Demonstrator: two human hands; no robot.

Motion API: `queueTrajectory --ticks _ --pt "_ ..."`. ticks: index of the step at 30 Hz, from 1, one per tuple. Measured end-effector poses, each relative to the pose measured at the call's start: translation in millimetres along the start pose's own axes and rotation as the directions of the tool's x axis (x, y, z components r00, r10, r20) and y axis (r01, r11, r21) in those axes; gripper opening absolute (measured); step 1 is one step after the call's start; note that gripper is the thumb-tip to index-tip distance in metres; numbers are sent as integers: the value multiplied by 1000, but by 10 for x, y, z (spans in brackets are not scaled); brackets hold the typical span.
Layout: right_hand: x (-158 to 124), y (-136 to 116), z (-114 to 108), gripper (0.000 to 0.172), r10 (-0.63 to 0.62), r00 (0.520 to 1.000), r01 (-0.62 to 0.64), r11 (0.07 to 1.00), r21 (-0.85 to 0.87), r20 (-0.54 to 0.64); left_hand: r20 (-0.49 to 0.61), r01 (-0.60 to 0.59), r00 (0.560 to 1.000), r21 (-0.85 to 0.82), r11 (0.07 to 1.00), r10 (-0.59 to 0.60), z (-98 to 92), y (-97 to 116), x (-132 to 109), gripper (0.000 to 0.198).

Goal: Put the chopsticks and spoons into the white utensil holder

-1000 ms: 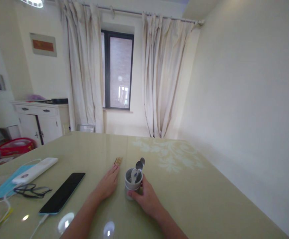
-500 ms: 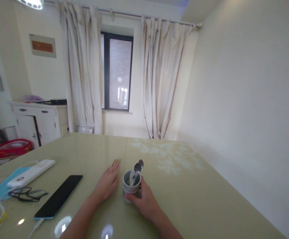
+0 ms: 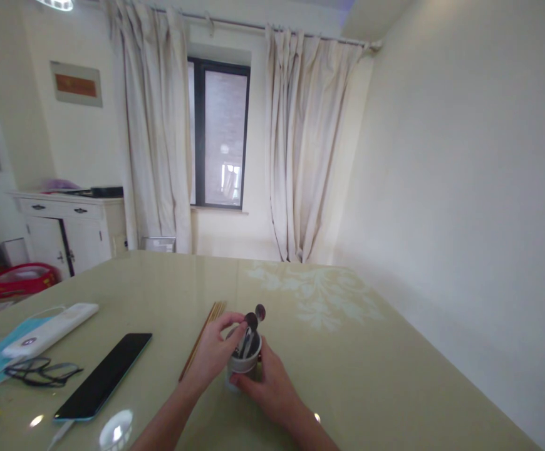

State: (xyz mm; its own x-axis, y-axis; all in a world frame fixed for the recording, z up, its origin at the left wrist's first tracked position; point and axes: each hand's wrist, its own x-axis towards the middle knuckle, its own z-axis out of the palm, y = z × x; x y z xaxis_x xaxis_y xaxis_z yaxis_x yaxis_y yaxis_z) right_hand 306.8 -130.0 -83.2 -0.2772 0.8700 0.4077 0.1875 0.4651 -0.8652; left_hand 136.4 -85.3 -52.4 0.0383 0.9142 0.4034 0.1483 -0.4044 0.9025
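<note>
A grey utensil cup (image 3: 244, 366) stands on the table, with my right hand (image 3: 269, 380) wrapped round its right side. Two metal spoons (image 3: 260, 312) stick up from the cup, bowls upward, and a white spoon handle shows inside it. Over the cup's rim, my left hand (image 3: 219, 344) has thumb and fingers closed at the nearer metal spoon (image 3: 250, 322), just below its bowl. Beside the left hand lies a bunch of wooden chopsticks (image 3: 200, 339), partly covered by that hand.
To the left lie a black phone (image 3: 106, 376) on a cable, folded glasses (image 3: 42, 371), a white power strip (image 3: 51, 329) and a blue mask (image 3: 12, 341). A wall (image 3: 470, 219) runs along the table's right edge. Behind the table are curtains (image 3: 307, 138) and a white cabinet (image 3: 84, 232).
My left hand has left the chopsticks and moved right to a spoon in the cup. The chopsticks are now more exposed. My right hand still holds the cup.
</note>
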Motion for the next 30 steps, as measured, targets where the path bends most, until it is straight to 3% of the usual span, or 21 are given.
queueTrajectory --ticks 2,4,7,9,10,13,16,19,30 --pt "1 2 -8 62 0 1000 0 1000 -3 1 -121 3 992 -149 989 -22 -41 35 19 38" --pt "1 3 -13 60 6 1000 -6 1000 1 9 -307 -31 947 -370 928 -91 -131 81 60 43" --pt "-1 15 -16 61 23 1000 -23 1000 4 12 -591 -158 783 -489 858 -193 -336 89 136 47" --pt "-6 30 -16 60 34 999 -34 999 -7 12 -659 -126 724 -414 901 -202 -489 14 173 52" --pt "-8 38 -16 59 38 999 -38 999 -12 12 -649 -58 734 -354 933 -200 -562 -50 186 56" --pt "-15 55 -15 57 39 999 -39 999 -8 8 -528 217 823 -43 975 -207 -748 -305 205 66" --pt "-18 52 -15 58 36 999 -36 999 -5 -3 -418 385 885 414 825 -203 -853 -538 216 51" --pt "-18 38 -14 57 39 999 -39 999 -9 -8 -375 402 906 615 678 -197 -867 -654 217 37" --pt "-7 -1 -33 56 36 999 -36 999 -38 9 -270 329 944 830 451 -191 -781 -642 95 36"
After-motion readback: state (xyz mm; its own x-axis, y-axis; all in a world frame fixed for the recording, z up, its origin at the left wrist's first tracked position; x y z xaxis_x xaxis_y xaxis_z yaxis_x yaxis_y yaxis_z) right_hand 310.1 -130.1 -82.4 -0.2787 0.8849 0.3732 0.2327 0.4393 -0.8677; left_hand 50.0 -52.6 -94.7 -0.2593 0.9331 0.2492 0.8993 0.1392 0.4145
